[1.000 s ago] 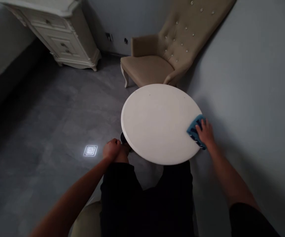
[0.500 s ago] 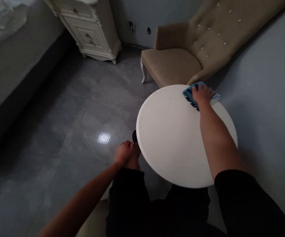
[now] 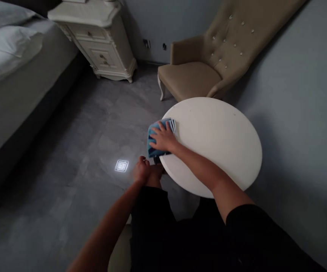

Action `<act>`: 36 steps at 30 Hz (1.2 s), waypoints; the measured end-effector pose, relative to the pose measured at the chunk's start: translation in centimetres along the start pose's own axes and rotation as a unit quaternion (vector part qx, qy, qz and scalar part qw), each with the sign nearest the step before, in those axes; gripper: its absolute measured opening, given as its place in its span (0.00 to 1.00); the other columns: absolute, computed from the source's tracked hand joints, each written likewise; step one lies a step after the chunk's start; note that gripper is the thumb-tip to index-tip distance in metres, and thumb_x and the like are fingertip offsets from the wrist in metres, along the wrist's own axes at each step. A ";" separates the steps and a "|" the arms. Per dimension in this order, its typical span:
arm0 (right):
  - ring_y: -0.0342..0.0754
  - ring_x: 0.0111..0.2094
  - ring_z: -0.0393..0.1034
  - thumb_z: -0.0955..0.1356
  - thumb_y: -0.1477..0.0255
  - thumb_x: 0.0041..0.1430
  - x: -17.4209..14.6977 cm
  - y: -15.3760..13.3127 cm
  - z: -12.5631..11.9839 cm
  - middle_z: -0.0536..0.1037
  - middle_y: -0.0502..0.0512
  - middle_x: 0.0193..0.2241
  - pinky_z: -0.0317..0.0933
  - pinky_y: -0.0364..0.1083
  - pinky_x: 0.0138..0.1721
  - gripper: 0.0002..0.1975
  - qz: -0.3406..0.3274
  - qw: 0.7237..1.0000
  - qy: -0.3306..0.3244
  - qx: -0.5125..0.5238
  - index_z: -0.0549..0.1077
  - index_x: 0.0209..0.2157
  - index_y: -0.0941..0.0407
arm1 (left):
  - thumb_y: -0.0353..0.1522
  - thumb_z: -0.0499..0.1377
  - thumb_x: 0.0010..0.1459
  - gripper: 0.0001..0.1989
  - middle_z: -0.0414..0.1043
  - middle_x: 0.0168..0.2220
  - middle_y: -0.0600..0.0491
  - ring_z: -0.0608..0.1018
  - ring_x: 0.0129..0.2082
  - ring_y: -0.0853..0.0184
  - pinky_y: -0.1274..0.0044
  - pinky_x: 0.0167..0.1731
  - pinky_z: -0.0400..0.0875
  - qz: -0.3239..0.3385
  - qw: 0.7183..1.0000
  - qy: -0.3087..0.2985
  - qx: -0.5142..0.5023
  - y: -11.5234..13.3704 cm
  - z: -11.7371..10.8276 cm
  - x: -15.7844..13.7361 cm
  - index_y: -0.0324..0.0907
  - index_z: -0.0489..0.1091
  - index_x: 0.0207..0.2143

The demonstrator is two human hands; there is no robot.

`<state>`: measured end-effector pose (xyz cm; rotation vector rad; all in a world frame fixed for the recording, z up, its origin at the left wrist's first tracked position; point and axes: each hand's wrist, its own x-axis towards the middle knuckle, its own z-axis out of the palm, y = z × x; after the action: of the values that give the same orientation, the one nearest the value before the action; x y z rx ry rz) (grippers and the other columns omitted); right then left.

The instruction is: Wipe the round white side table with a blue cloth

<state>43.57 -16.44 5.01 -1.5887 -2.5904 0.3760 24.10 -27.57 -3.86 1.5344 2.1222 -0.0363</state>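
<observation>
My right hand (image 3: 163,138) presses a folded blue cloth (image 3: 153,151) with dark and white stripes onto the left rim of the round white table (image 3: 217,139). Its fingers are spread over the cloth, part of which hangs past the edge. Just below, my left hand (image 3: 141,170) rests on my bare knee with the fingers curled in, and nothing shows in it. A small dark object (image 3: 156,160), partly hidden under the table edge, lies beside the knee; its kind is unclear. A few tiny specks dot the far part of the tabletop.
A tan tufted armchair (image 3: 192,77) stands behind the table. Further left are a white nightstand (image 3: 109,49) and a bed (image 3: 24,83). A grey wall (image 3: 302,113) runs along the right. On the grey floor (image 3: 75,151) lies a bright square light pattern (image 3: 121,166).
My right hand has swept the cloth from the table's far right side to its left rim. My left hand stays by the knee. The view has tilted up slightly.
</observation>
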 end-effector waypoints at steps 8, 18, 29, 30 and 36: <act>0.53 0.84 0.43 0.72 0.53 0.65 -24.4 -3.1 1.6 0.56 0.20 0.78 0.43 0.67 0.85 0.33 -0.099 0.995 0.004 0.001 0.70 0.71 0.20 | 0.38 0.49 0.77 0.25 0.84 0.54 0.32 0.86 0.55 0.45 0.63 0.50 0.75 0.010 1.000 0.025 -0.007 -0.5 0.8 -1.0 0.39 0.69 0.68; 0.64 0.83 0.45 0.62 0.50 0.71 -42.0 10.2 1.0 0.61 0.47 0.79 0.46 0.76 0.80 0.38 0.234 0.970 0.037 -0.050 0.62 0.80 0.34 | 0.40 0.48 0.78 0.26 0.84 0.54 0.31 0.86 0.55 0.43 0.61 0.51 0.76 0.035 0.999 0.006 0.014 0.4 1.2 -0.5 0.39 0.68 0.69; 0.69 0.81 0.53 0.55 0.52 0.80 -35.3 31.9 -3.0 0.53 0.83 0.80 0.55 0.64 0.77 0.42 0.490 0.865 0.092 -0.057 0.57 0.81 0.66 | 0.39 0.52 0.76 0.23 0.86 0.53 0.36 0.86 0.53 0.45 0.63 0.49 0.75 0.029 0.999 -0.037 -0.007 0.9 1.2 0.5 0.42 0.70 0.67; 0.70 0.80 0.55 0.55 0.51 0.81 -33.2 33.2 -3.7 0.54 0.83 0.80 0.56 0.64 0.76 0.42 0.500 0.860 0.082 -0.059 0.56 0.82 0.66 | 0.39 0.52 0.76 0.23 0.86 0.53 0.37 0.86 0.53 0.45 0.63 0.49 0.75 0.030 0.999 -0.040 -0.006 0.9 1.3 0.7 0.42 0.70 0.67; 0.76 0.70 0.68 0.55 0.47 0.82 -17.9 38.1 -7.2 0.67 0.81 0.73 0.62 0.75 0.68 0.40 0.581 0.808 0.067 -0.064 0.59 0.82 0.57 | 0.40 0.52 0.78 0.22 0.86 0.53 0.38 0.86 0.54 0.45 0.64 0.49 0.74 0.033 0.998 -0.060 0.003 1.3 1.1 1.1 0.43 0.71 0.67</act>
<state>86.23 -14.63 3.56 -2.9237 -1.2291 0.1059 25.41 -26.49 -4.98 1.5652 1.9796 -0.1090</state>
